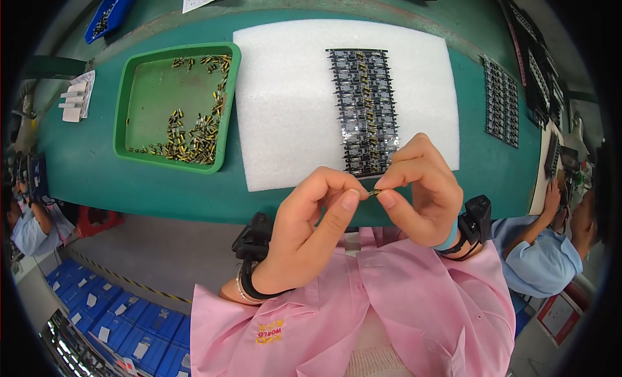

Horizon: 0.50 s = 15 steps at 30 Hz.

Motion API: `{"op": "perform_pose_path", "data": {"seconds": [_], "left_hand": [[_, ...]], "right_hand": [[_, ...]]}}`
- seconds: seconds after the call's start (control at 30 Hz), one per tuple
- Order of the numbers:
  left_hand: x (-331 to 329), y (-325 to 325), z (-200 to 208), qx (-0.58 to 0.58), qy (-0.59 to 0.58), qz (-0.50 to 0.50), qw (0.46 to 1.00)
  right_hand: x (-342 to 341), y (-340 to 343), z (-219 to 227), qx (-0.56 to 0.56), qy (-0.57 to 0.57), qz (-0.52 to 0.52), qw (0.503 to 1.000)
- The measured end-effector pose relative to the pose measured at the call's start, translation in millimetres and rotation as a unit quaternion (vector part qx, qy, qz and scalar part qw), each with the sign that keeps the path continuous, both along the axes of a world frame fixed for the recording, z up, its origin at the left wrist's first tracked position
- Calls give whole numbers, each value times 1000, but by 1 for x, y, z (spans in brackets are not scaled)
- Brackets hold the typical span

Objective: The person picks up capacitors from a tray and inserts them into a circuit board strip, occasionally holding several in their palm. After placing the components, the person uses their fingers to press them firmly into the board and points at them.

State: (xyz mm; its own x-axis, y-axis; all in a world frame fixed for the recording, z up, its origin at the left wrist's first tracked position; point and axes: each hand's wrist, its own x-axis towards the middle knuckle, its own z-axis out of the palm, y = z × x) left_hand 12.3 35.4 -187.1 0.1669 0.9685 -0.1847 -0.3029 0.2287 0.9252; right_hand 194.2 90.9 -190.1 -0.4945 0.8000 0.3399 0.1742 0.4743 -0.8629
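Note:
Between the fingertips of both hands, over the table's near edge, is a small dark and gold capacitor [375, 192]. My right hand [422, 194] pinches its body between thumb and forefinger. At its thin wire leads, my left hand [314, 224] has thumb and forefinger closed. Just beyond the hands lies a black circuit board panel [350, 111], with a row of similar gold-topped parts along its middle. The panel rests on a white foam sheet [285, 105]. To the left, a green tray [120, 117] holds many loose capacitors [188, 140], heaped toward its near right side.
On the green table [78, 150] a second board panel [501, 101] lies at the right. A blue bin [111, 14] with small parts stands far left, near some papers [79, 97]. Co-workers sit at either side. Blue crates [123, 318] stand on the floor at lower left.

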Motion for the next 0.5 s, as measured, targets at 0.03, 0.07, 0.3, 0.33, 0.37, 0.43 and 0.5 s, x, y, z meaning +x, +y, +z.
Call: {"op": "perform_pose_path", "data": {"seconds": [0.03, 0.07, 0.3, 0.33, 0.37, 0.43, 0.5], "left_hand": [[-1, 1, -2, -11, 10, -2, 1000], [-2, 1, -6, -12, 8, -3, 1000], [4, 12, -30, 76, 423, -33, 902], [5, 12, -34, 75, 423, -34, 903], [7, 13, -41, 93, 437, -16, 894], [10, 13, -52, 111, 451, 3, 886], [11, 14, -55, 141, 473, 28, 869]], "right_hand": [[3, 1, -3, -8, -3, -10, 1000], [7, 3, -7, -9, -5, -11, 1000], [29, 15, -54, 19, -154, -103, 982], [29, 14, -56, 17, -155, -104, 982], [27, 13, -57, 15, -154, -106, 982], [25, 12, -59, 14, -153, -110, 982], [26, 12, -63, 40, -168, -99, 980]]}}
